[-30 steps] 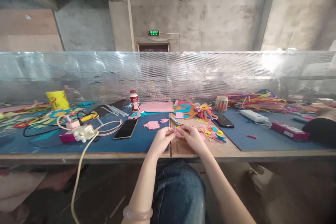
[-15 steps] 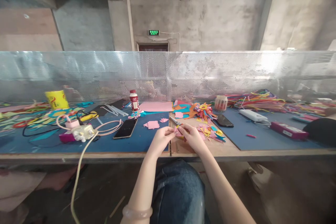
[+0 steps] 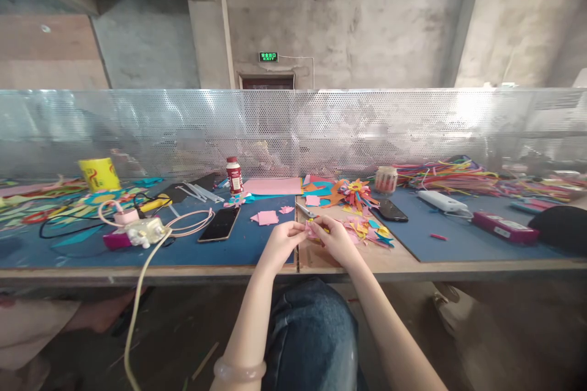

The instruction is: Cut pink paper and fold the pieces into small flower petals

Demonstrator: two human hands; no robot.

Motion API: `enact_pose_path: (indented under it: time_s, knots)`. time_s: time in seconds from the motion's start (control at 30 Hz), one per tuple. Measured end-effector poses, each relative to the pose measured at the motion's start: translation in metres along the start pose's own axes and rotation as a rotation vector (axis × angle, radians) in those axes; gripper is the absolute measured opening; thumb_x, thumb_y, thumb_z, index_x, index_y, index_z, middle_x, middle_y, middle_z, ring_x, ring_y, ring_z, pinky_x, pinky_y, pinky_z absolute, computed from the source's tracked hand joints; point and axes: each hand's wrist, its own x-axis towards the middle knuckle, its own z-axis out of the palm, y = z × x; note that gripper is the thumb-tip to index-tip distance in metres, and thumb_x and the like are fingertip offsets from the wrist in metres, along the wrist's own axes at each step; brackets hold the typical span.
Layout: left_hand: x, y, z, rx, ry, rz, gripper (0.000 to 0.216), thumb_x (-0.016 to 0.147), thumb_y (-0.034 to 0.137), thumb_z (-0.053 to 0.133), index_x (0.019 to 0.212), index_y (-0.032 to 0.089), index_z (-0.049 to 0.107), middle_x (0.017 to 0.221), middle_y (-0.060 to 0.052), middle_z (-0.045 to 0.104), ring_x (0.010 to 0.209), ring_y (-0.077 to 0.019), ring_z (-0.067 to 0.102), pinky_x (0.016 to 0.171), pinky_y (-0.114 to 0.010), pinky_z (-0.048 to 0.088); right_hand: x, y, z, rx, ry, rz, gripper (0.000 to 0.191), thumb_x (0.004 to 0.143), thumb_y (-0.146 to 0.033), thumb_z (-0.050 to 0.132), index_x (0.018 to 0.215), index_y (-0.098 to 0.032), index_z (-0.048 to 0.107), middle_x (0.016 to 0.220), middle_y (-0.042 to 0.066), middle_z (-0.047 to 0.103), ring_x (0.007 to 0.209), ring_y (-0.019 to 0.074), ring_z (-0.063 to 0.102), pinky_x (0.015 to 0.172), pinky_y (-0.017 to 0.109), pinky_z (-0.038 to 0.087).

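My left hand (image 3: 283, 240) and my right hand (image 3: 334, 237) meet just above the near edge of the workbench (image 3: 183, 272). Between their pinched fingertips is a small pink paper piece (image 3: 312, 231), with a bit of yellow showing next to it. Both hands are closed on it. Scissors (image 3: 305, 211) lie just behind the hands. A few cut pink paper squares (image 3: 266, 218) rest on the blue mat to the left, and a heap of coloured paper scraps (image 3: 369, 231) lies right of my right hand.
A black phone (image 3: 221, 223), a power strip with pink cable (image 3: 144, 231), a small red-capped bottle (image 3: 235, 175) and a yellow tape roll (image 3: 99, 173) sit to the left. Another phone (image 3: 391, 210), a paper flower (image 3: 355, 191), a white power bank (image 3: 443, 201) and coloured strips (image 3: 449, 174) lie right. A perforated metal screen (image 3: 293, 128) backs the bench.
The hands have stayed in place, with only small finger movements on the pink piece. The view shifted very slightly.
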Motion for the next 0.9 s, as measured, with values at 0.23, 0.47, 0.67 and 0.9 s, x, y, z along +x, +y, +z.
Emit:
enact_pose_path:
  time_s: [0.23, 0.47, 0.67, 0.9]
  knots:
    - [0.0002, 0.0003, 0.0002, -0.034, 0.007, 0.004, 0.024, 0.066, 0.032, 0.066, 0.081, 0.013, 0.063, 0.084, -0.008, 0.069, 0.082, -0.0212, 0.063, 0.081, -0.033, 0.045, 0.0014, 0.0019, 0.0034, -0.122, 0.057, -0.092, 0.023, 0.080, -0.038, 0.047, 0.072, -0.018, 0.056, 0.070, 0.002, 0.058, 0.066, 0.0141, 0.051, 0.062, 0.025, 0.040]
    - [0.0006, -0.0001, 0.0002, -0.043, 0.017, -0.002, 0.020, 0.069, 0.030, 0.062, 0.081, 0.014, 0.061, 0.081, -0.007, 0.069, 0.083, -0.0212, 0.063, 0.081, -0.033, 0.045, 0.0023, 0.0036, 0.0004, -0.086, 0.057, -0.058, 0.028, 0.081, -0.040, 0.045, 0.071, -0.017, 0.057, 0.067, 0.001, 0.057, 0.064, 0.0136, 0.052, 0.061, 0.024, 0.039]
    - [-0.0011, 0.0028, 0.0007, -0.031, 0.012, -0.006, 0.021, 0.069, 0.031, 0.063, 0.080, 0.014, 0.061, 0.081, -0.006, 0.068, 0.082, -0.0206, 0.063, 0.080, -0.032, 0.045, 0.0005, 0.0014, -0.0001, -0.046, 0.022, -0.035, 0.026, 0.078, -0.041, 0.050, 0.075, -0.017, 0.058, 0.070, 0.001, 0.058, 0.062, 0.0130, 0.051, 0.055, 0.023, 0.040]
    - [-0.0013, 0.0045, 0.0018, -0.017, -0.022, 0.012, 0.024, 0.069, 0.034, 0.063, 0.082, 0.014, 0.063, 0.085, -0.007, 0.068, 0.087, -0.0225, 0.061, 0.083, -0.033, 0.043, -0.0003, -0.0012, -0.0006, -0.075, 0.048, -0.088, 0.021, 0.078, -0.037, 0.049, 0.073, -0.018, 0.057, 0.072, 0.002, 0.058, 0.067, 0.0140, 0.052, 0.062, 0.025, 0.042]
